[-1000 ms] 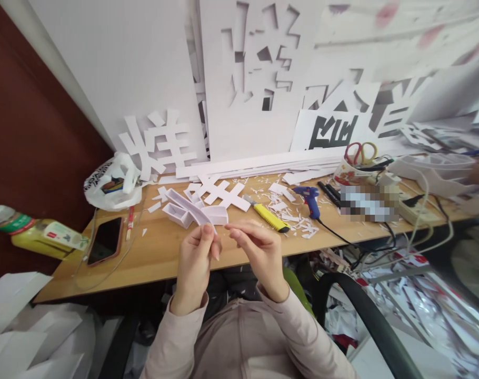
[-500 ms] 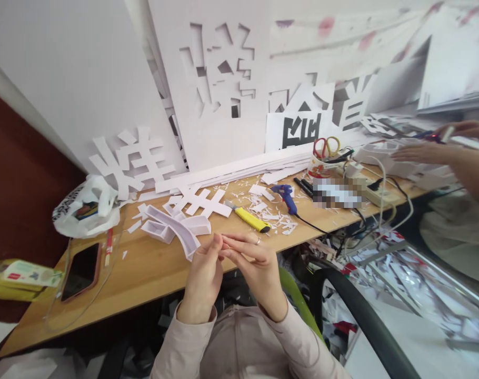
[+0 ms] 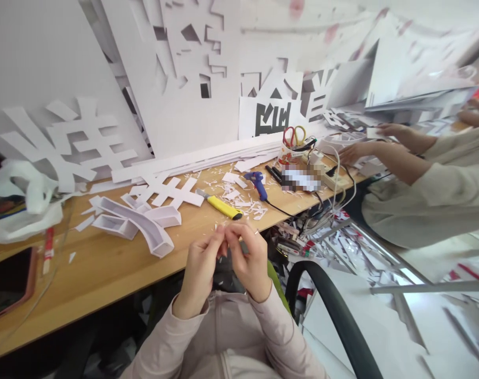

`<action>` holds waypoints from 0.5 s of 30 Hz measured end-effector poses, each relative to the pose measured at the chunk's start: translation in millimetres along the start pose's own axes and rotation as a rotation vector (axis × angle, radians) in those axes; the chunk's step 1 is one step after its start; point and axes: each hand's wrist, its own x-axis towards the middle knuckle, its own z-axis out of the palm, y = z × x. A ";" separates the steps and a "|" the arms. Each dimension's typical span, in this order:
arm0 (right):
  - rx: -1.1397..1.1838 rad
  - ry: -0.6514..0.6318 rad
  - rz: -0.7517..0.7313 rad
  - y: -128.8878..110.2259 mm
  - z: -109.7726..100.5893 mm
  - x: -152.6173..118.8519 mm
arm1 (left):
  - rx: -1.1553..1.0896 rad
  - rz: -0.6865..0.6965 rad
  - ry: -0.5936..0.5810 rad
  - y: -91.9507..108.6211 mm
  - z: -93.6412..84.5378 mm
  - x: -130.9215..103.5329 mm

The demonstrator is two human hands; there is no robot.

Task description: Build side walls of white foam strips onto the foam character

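My left hand (image 3: 200, 267) and my right hand (image 3: 250, 259) meet at the fingertips over the table's front edge. Both are closed in a pinch; whatever lies between the fingers, if anything, is too small or hidden to make out. Just beyond them a yellow utility knife (image 3: 225, 207) lies on the wood with its blade pointing left. To the left rests a white hollow built-up character piece (image 3: 147, 231) with raised side walls. Behind it lies a flat white cut-out (image 3: 176, 190). A blue glue gun (image 3: 257, 185) lies on its side among white scraps.
Scissors stand in a cup (image 3: 289, 154) near a power strip (image 3: 334, 181). A phone (image 3: 8, 279) and plastic bag (image 3: 24, 202) are at left. White boards (image 3: 184, 121) lean behind. A black chair armrest (image 3: 330, 305) is at my right, beyond it a co-worker's hands (image 3: 360, 152).
My view has swung to the right, so the table things sit further left. My fingers have curled more, still together. The co-worker's far hand now holds a small white piece.
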 end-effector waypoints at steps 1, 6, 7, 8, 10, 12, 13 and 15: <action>0.037 0.025 0.053 0.5 -1.5 -0.6 | 0.014 -0.011 -0.045 -1.2 -0.1 -0.6; 0.361 0.182 0.316 6.1 -8.8 1.8 | 0.085 -0.004 -0.165 -1.9 -3.4 -3.6; 0.425 0.209 0.349 7.5 -10.5 3.3 | 0.098 0.000 -0.174 -1.4 -4.4 -4.5; 0.498 0.231 0.391 9.1 -12.3 5.2 | 0.097 -0.001 -0.180 -0.8 -5.4 -5.5; 0.666 0.268 0.503 12.2 -16.1 9.3 | 0.039 -0.011 -0.178 0.2 -7.0 -7.6; 0.792 0.313 0.601 15.3 -20.4 13.4 | -0.077 -0.008 -0.147 1.1 -8.0 -8.6; 0.820 0.340 0.627 16.6 -22.7 15.1 | -0.143 -0.002 -0.125 1.9 -8.4 -8.7; 0.817 0.395 0.635 18.7 -27.7 17.9 | -0.280 0.020 -0.089 5.8 -10.5 -8.0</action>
